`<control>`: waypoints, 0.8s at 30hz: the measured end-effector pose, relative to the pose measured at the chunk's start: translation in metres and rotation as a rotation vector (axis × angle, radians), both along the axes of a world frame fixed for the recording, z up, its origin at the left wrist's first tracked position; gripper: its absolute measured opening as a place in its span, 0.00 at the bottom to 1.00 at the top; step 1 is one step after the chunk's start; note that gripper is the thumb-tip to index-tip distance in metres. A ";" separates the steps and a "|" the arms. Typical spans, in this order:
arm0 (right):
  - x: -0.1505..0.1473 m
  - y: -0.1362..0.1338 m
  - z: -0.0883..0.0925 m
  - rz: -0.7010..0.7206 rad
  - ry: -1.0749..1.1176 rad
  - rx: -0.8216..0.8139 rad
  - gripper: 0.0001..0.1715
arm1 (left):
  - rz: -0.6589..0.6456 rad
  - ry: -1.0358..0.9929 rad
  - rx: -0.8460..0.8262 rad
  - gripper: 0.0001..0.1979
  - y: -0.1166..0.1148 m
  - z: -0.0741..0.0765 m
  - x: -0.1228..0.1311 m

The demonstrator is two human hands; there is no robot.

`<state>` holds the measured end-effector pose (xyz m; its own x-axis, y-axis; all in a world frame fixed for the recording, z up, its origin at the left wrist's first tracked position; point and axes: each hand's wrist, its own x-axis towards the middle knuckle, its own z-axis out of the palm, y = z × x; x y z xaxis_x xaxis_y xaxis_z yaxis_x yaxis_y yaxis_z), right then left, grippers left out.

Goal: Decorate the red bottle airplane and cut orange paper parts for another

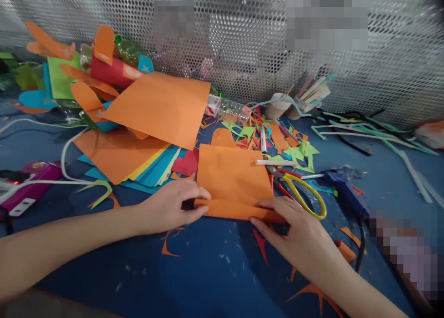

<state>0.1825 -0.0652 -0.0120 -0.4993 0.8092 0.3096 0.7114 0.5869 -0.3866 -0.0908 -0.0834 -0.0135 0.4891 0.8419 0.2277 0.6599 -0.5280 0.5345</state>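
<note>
An orange sheet of paper (232, 174) lies on the blue table in front of me, its near edge rolled or folded up into a narrow band. My left hand (180, 204) pinches the left end of that band between thumb and fingers. At the right end, my right hand (287, 221) grips the band the same way, thumb below and fingers on top. A thin pale stick (275, 162) rests across the sheet's right edge. Beside the right hand lie scissors (307, 195) with yellow and red handles, partly over red pieces.
A blue glue gun (343, 188) lies at the right with its cord. Coloured sheets (152, 165) and a large orange sheet (166, 105) are stacked at back left, near plastic bottles. Paper scraps (243, 130), a marker (263, 140) and a purple power strip (34, 186) surround the work. A perforated metal panel stands behind.
</note>
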 end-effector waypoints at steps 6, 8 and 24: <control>0.001 0.001 -0.001 -0.159 -0.040 -0.092 0.13 | -0.003 0.075 0.004 0.14 -0.002 -0.002 0.000; 0.000 0.000 -0.001 -0.164 -0.056 -0.080 0.15 | 0.001 0.080 0.047 0.13 -0.002 -0.003 0.000; 0.002 0.001 -0.004 -0.102 -0.091 -0.023 0.11 | -0.201 0.154 0.394 0.09 0.000 -0.011 -0.001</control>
